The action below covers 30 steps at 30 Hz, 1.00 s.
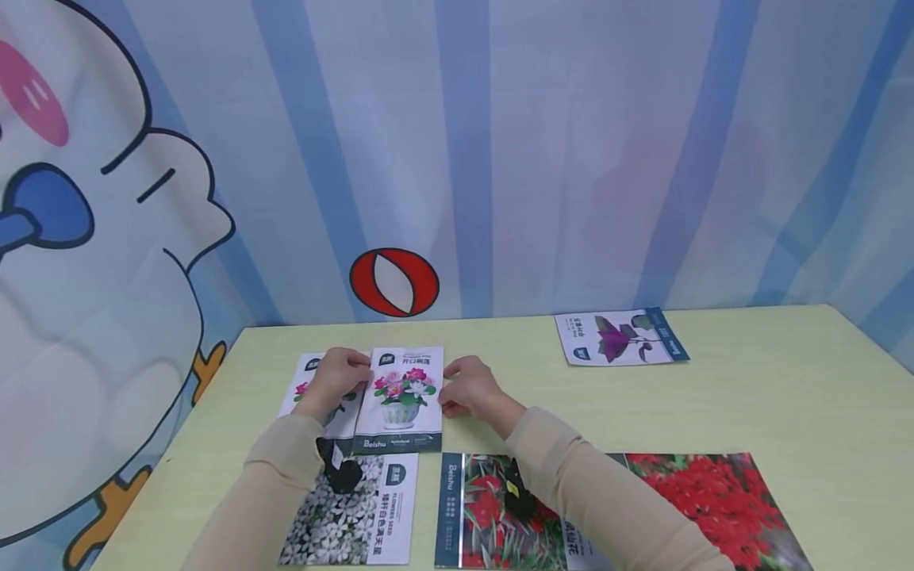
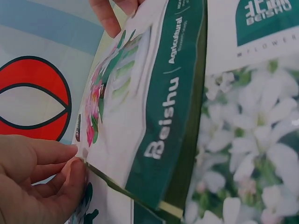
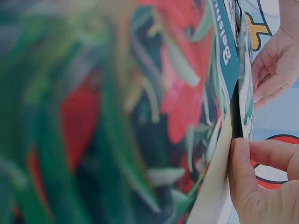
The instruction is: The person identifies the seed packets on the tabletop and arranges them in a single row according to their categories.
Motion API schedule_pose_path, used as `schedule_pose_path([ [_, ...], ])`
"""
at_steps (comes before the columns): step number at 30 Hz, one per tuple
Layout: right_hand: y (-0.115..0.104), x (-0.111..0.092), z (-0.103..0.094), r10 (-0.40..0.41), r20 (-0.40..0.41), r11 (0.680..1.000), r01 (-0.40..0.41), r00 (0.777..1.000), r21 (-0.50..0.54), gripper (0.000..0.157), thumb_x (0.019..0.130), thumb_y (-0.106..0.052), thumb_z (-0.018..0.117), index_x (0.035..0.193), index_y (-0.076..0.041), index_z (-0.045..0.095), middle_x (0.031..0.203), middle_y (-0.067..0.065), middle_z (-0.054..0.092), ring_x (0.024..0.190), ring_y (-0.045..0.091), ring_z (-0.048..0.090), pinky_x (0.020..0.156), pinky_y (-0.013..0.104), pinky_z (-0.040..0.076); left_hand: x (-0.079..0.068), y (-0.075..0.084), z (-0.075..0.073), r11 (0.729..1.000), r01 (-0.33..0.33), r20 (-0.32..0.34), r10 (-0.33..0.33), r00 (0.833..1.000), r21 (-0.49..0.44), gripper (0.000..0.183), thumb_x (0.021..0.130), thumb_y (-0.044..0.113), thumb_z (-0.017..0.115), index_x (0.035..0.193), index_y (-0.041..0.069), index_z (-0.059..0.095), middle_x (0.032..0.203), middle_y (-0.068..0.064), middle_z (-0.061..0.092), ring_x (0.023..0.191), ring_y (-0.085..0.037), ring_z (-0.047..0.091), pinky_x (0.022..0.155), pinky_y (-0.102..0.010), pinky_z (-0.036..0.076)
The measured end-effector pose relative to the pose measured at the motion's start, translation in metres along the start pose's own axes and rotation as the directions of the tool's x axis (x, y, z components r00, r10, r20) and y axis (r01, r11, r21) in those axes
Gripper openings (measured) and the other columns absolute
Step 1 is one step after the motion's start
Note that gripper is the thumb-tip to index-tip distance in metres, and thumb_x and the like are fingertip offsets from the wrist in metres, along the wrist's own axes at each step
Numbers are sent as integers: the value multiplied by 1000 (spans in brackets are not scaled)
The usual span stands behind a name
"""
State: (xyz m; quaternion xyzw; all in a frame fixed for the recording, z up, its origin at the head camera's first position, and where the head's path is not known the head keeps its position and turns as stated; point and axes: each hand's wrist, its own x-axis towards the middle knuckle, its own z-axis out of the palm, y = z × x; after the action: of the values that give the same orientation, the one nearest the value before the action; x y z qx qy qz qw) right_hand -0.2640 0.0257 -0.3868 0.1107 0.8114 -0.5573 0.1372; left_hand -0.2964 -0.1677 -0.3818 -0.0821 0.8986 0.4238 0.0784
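Note:
A seed packet printed with a potted pink-and-white flower is held between the two hands, its lower edge tilted slightly up in the left wrist view. The left hand pinches its left edge between thumb and fingers. At the opposite edge, the right hand pinches it with thumb and forefinger. Partly under the left hand lies another white packet with pink flowers, which the held packet overlaps. Just below is a packet of small white flowers, partly covered by the left sleeve.
Red-flower packets lie along the front of the pale table, partly under the right forearm. A purple-flower packet lies sideways at the back edge. Behind the table hangs a striped blue cloth with cartoon prints.

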Motion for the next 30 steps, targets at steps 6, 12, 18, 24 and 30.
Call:
schedule_pose_path([
  [6,1,2,-3,-1,14,1000,1,1000,17,41,78,8,66,118,3,55,81,16,60,54,17,57,47,22,50,-2,1,-2,1000,-23,-5,23,1000,8,30,91,9,56,118,-4,59,115,-19,56,90,-25,52,77,-32,45],
  [12,2,2,-9,-10,42,999,9,999,35,40,79,8,65,117,3,55,78,15,61,56,18,57,50,24,52,-1,3,-5,1000,-13,1,13,1000,11,33,91,11,56,121,-2,57,113,-18,55,85,-23,53,74,-28,45],
  [18,2,3,-20,-39,57,997,36,998,66,40,77,9,63,116,4,55,71,13,58,55,17,55,49,25,52,-2,9,-5,1000,-2,15,2,1000,1,35,92,13,56,124,0,55,117,-18,53,90,-25,52,80,-32,48],
  [24,-1,7,-36,-57,47,996,54,997,65,38,79,8,63,116,4,55,74,11,56,57,17,55,55,28,54,-4,21,-6,1000,-6,41,7,999,-20,38,91,16,57,126,3,54,123,-15,52,96,-27,52,88,-38,47],
  [30,1,13,-62,-82,36,995,80,996,52,38,81,6,63,118,4,54,79,11,57,59,16,55,59,28,55,-8,40,-7,995,-2,83,11,996,-103,39,92,15,57,129,2,50,129,-15,48,107,-29,52,95,-36,45],
])
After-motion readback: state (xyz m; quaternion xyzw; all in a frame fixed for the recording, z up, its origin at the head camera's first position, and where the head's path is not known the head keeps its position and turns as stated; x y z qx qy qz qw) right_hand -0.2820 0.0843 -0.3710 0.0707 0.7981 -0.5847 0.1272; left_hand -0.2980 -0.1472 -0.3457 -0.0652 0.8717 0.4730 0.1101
